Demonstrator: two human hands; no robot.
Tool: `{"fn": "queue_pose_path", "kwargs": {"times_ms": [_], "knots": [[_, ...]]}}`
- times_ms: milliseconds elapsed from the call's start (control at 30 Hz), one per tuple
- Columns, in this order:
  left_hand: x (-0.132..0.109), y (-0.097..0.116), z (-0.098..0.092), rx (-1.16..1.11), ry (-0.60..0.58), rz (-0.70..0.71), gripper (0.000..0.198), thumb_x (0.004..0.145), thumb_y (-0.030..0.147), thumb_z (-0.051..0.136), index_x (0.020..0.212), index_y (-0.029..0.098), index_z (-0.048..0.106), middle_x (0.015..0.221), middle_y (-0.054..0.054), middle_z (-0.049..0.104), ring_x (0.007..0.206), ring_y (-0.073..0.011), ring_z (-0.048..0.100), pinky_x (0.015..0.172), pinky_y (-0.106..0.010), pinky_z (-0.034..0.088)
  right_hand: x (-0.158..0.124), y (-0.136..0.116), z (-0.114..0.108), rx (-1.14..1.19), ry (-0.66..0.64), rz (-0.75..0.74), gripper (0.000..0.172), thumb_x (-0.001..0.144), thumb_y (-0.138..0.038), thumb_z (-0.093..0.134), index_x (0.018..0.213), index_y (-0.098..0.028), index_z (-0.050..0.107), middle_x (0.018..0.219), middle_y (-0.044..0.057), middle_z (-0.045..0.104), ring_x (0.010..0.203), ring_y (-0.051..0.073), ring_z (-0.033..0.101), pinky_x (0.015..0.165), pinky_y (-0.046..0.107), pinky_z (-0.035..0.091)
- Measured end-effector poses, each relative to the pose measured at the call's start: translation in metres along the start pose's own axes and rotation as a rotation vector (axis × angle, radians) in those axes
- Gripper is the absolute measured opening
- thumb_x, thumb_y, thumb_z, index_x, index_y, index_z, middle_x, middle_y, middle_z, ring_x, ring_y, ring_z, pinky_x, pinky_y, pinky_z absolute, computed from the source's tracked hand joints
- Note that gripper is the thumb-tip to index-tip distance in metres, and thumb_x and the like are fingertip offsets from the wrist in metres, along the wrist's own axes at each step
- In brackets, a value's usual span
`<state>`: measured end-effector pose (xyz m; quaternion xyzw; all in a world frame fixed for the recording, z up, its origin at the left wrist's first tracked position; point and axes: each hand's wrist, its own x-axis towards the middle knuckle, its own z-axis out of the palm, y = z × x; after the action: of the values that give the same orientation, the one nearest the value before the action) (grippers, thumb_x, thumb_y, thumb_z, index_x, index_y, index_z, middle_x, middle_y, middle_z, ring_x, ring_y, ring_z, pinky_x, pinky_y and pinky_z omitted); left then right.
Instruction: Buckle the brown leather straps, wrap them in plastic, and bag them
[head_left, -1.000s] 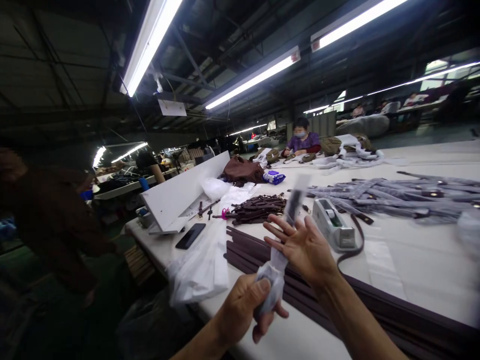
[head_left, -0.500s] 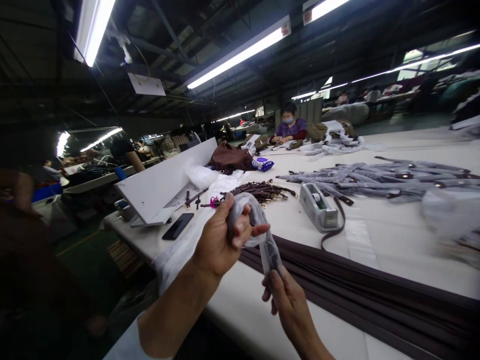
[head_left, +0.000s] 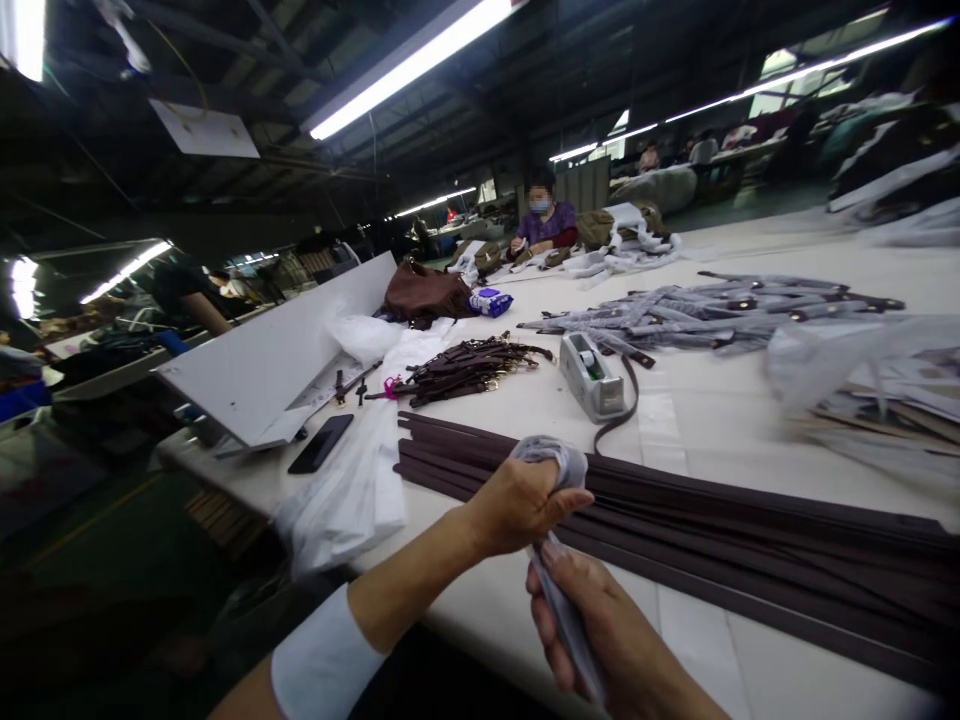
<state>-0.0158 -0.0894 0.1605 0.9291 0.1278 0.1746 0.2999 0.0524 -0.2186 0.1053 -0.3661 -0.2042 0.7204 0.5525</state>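
Note:
My left hand is closed in a fist round the bunched upper end of a strap wrapped in clear plastic. Just below it my right hand is wrapped round the lower length of the same wrapped strap, which runs down through its fingers. Both hands are over the near part of the white table, in front of a row of long dark brown straps lying flat across it.
A tape dispenser stands mid-table beside a pile of short brown straps. Plastic-wrapped straps lie heaped further back. Clear bags, a black phone and a tilted white board are at left. A seated person works at the far end.
My left hand has dropped and closed into a fist on the bunched plastic. My right hand has wrapped round the strap below it. The camera view has tilted down and shifted.

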Motion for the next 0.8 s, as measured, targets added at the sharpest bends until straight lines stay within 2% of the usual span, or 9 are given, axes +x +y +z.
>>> {"fn": "queue_pose_path", "kwargs": {"times_ms": [133,233,333,400,467,533,567,667,800], "knots": [[-0.01,0.0,0.007,0.036,-0.275,0.135,0.033,0.083,0.049,0.042,0.085,0.016,0.046,0.079,-0.006,0.051,0.07,-0.0182,0.047,0.069,-0.031,0.042,-0.01,-0.019,-0.023,0.269,0.096,0.245,0.029,0.085,-0.039,0.049,0.073,-0.014,0.053,0.043,-0.003,0.053,0.024,0.005,0.042,0.024,0.009,0.023],[-0.019,0.001,0.013,0.07,-0.474,0.082,0.035,0.076,0.043,0.054,0.094,0.016,0.043,0.082,-0.006,0.051,0.07,-0.0174,0.048,0.063,-0.027,0.042,-0.009,-0.023,-0.038,0.262,0.11,0.459,0.039,0.091,-0.031,0.031,0.066,-0.012,0.054,0.037,-0.003,0.048,0.021,0.005,0.039,0.022,0.01,0.024],[-0.024,-0.002,0.023,0.164,-0.509,0.048,0.022,0.084,0.035,0.047,0.095,0.017,0.042,0.087,-0.007,0.053,0.075,-0.0188,0.051,0.066,-0.028,0.042,-0.008,-0.028,-0.057,0.176,0.08,0.513,0.049,0.092,-0.034,0.025,0.06,-0.011,0.054,0.035,-0.001,0.047,0.02,0.006,0.036,0.021,0.011,0.019],[-0.026,-0.007,0.028,0.218,-0.48,0.052,0.018,0.086,0.034,0.045,0.092,0.017,0.042,0.088,-0.008,0.054,0.077,-0.02,0.051,0.068,-0.03,0.041,-0.014,-0.034,-0.071,0.025,0.171,0.345,0.052,0.091,-0.045,0.03,0.058,-0.012,0.054,0.036,0.001,0.048,0.022,0.006,0.038,0.022,0.012,0.016],[-0.026,-0.014,0.033,0.256,-0.46,0.015,0.018,0.086,0.034,0.045,0.089,0.017,0.042,0.084,-0.007,0.054,0.073,-0.0199,0.051,0.064,-0.031,0.041,-0.026,-0.041,-0.083,-0.347,0.388,-0.02,0.049,0.088,-0.051,0.037,0.065,-0.013,0.056,0.045,0.002,0.055,0.029,0.007,0.045,0.026,0.013,0.024],[-0.025,-0.02,0.038,0.277,-0.46,-0.032,0.018,0.087,0.036,0.044,0.086,0.017,0.043,0.081,-0.006,0.055,0.069,-0.0192,0.051,0.061,-0.03,0.04,-0.038,-0.044,-0.088,-0.85,0.573,-0.428,0.034,0.085,-0.046,0.048,0.086,-0.016,0.061,0.07,0.006,0.065,0.043,0.01,0.054,0.038,0.018,0.04],[-0.024,-0.022,0.04,0.275,-0.463,-0.04,0.018,0.087,0.035,0.043,0.086,0.017,0.043,0.081,-0.006,0.055,0.069,-0.0191,0.051,0.062,-0.03,0.04,-0.041,-0.043,-0.088,-1.077,0.58,-0.58,0.03,0.084,-0.041,0.052,0.102,-0.017,0.06,0.088,0.009,0.066,0.053,0.013,0.058,0.047,0.022,0.047],[-0.02,-0.023,0.047,0.238,-0.479,-0.006,0.016,0.087,0.032,0.043,0.09,0.017,0.046,0.087,-0.007,0.057,0.075,-0.0193,0.054,0.067,-0.029,0.042,-0.038,-0.033,-0.085,-1.537,0.305,-0.777,0.046,0.085,-0.018,0.048,0.131,-0.021,0.04,0.115,0.013,0.057,0.078,0.02,0.062,0.064,0.03,0.052],[-0.016,-0.024,0.055,0.259,-0.492,0.066,0.015,0.085,0.029,0.048,0.091,0.015,0.051,0.09,-0.008,0.06,0.076,-0.0199,0.057,0.068,-0.029,0.043,-0.016,-0.023,-0.094,-1.735,0.022,-0.651,0.052,0.085,-0.003,0.04,0.134,-0.02,0.032,0.093,0.007,0.061,0.078,0.018,0.06,0.067,0.029,0.05]]}}
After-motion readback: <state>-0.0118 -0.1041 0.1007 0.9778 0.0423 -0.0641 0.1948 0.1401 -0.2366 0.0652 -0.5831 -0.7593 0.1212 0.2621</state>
